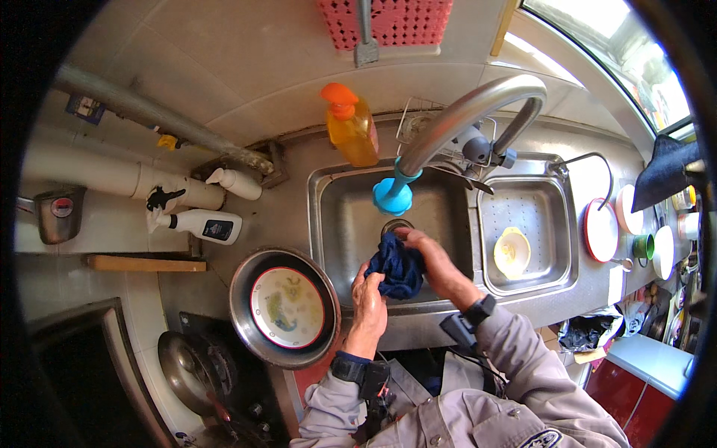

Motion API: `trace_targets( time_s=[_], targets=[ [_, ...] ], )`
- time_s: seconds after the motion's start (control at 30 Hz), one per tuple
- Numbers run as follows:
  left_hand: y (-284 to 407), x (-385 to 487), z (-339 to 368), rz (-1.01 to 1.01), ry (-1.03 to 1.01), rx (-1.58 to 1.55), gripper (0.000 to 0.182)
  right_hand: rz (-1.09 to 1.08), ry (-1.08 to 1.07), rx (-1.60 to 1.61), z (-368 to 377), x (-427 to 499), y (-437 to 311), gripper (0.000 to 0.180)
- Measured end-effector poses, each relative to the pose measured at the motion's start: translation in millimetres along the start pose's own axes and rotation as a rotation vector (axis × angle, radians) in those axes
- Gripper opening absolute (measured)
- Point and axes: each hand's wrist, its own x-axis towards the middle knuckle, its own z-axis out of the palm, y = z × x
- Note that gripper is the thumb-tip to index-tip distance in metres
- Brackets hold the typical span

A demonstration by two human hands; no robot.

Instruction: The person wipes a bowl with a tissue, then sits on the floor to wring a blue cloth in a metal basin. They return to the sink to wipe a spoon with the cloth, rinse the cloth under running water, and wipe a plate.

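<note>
A crumpled dark blue cloth (396,267) is bunched between my two hands over the front of the larger steel sink basin (341,224). My left hand (368,297) grips its lower left side, with the thumb on top. On the upper right side, my right hand (440,260) holds it, fingers bent over its top edge. Just beyond the cloth the drain (396,225) shows in part. Above the basin hangs the light blue spout end (393,196) of the steel faucet (476,112); no running water can be made out.
Left of the basin, a steel bowl (241,313) holds a red-rimmed patterned dish (288,308). A pump bottle of yellow liquid (352,131) stands behind the basin. The smaller basin (526,207) contains a yellow-edged bowl (512,253). A wok (182,369) sits at lower left, a white spray bottle (210,225) farther back.
</note>
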Motion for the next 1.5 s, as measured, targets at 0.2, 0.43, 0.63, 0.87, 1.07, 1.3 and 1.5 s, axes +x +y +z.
trace_targets(
  time_s=[0.2,0.43,0.63,0.87,1.07,1.3,1.5],
  targets=[
    [10.8,1.0,-6.8,0.090,-0.137,0.145,0.059,0.009,-0.033,-0.355,6.6,-5.5,-46.6,0.034],
    [11.5,-18.3,-2.0,0.299,-0.228,0.702,0.064,-0.036,0.219,0.255,15.1,-2.4,-49.4,0.021],
    [24.0,-13.4,-0.6,0.101,-0.210,-0.083,0.037,-0.028,0.332,0.047,3.5,10.5,-43.9,0.019],
    [5.3,8.8,11.3,0.166,0.011,-0.215,0.037,-0.624,0.281,-0.618,59.0,-21.9,-5.3,0.017],
    [-18.8,0.6,4.5,0.075,-0.049,-0.094,0.039,-0.526,0.442,-0.883,61.7,6.5,4.7,0.016],
    [-16.3,1.6,-1.2,0.086,-0.076,-0.157,0.039,-0.661,0.250,-0.801,77.4,-11.8,11.9,0.017],
    [7.4,-13.0,-1.7,0.020,-0.083,-0.123,0.045,-0.167,0.249,-0.358,16.2,34.6,6.0,0.025]
  ],
)
